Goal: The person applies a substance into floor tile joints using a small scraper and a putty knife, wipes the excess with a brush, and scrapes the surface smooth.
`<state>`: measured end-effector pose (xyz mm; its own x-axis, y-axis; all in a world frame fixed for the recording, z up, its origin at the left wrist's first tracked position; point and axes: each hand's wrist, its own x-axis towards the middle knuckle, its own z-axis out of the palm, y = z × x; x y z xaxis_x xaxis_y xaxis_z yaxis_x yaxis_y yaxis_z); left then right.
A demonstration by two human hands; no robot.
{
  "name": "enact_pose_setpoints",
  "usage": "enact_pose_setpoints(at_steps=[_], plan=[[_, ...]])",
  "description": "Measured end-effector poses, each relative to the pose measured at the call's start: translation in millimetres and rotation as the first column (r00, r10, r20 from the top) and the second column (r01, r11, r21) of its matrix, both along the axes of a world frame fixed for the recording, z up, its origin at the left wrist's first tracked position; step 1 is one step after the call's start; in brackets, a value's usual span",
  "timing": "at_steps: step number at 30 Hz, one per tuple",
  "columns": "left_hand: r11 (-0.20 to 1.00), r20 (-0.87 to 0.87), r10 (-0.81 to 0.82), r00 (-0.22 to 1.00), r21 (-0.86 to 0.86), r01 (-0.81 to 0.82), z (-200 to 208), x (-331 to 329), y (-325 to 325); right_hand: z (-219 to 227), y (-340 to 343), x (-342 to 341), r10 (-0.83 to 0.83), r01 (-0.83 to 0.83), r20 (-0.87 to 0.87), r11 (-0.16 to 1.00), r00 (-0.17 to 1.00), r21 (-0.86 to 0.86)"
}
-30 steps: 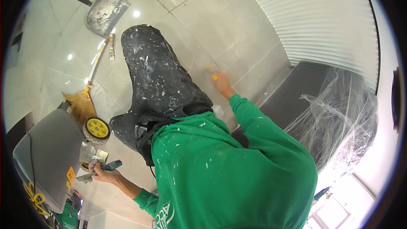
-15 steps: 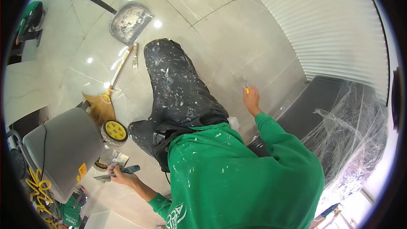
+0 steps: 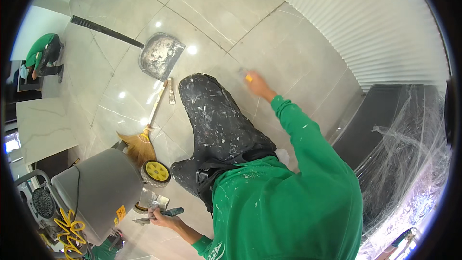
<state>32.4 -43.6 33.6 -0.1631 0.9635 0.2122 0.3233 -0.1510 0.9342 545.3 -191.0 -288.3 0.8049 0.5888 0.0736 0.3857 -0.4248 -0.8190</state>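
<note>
My right hand (image 3: 259, 85) is closed around a small yellow-handled tool (image 3: 249, 78), stretched forward low over the tiled floor. Motion smears the tool's greyish end, so its exact kind is unclear. My left hand (image 3: 162, 218), back near the grey machine, grips a putty knife with a dark teal handle (image 3: 174, 211). Beside those fingers is a shiny flat metal piece (image 3: 159, 200); whether I hold it too, I cannot tell. My bent leg in white-flecked dark trousers (image 3: 216, 115) lies between both hands.
Left of my leg lie a spatula-like scraper (image 3: 172, 91), a straw broom (image 3: 144, 140) and a black-handled dustpan (image 3: 161, 57). A grey wheeled machine (image 3: 98, 188) stands at left. Plastic-wrapped dark furniture (image 3: 380, 130) and a ribbed white panel (image 3: 356, 24) border the right. Another person (image 3: 44, 53) bends far left.
My right hand has swept forward and leftward across the floor with the yellow-handled tool. The whole view has shifted, showing more at the left. My left hand still grips the putty knife.
</note>
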Motion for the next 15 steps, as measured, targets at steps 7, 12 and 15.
enact_pose_setpoints(at_steps=[7,12,15], plan=[[1.0,0.047,-0.028,0.999,-0.006,0.028,-6.8,16.8,11.9,7.4,-30.3,100.5,-0.154,0.198,0.128,0.838,0.98,-0.509],[0.997,-0.032,-0.079,0.996,-0.007,0.079,-9.1,22.2,23.7,18.7,-4.5,38.2,0.286,-0.203,-0.412,0.951,0.865,0.233],[0.987,-0.084,-0.157,0.984,0.005,0.158,-23.2,26.3,38.1,-22.9,-74.3,16.7,-0.024,0.326,-0.718,0.901,0.696,0.286]])
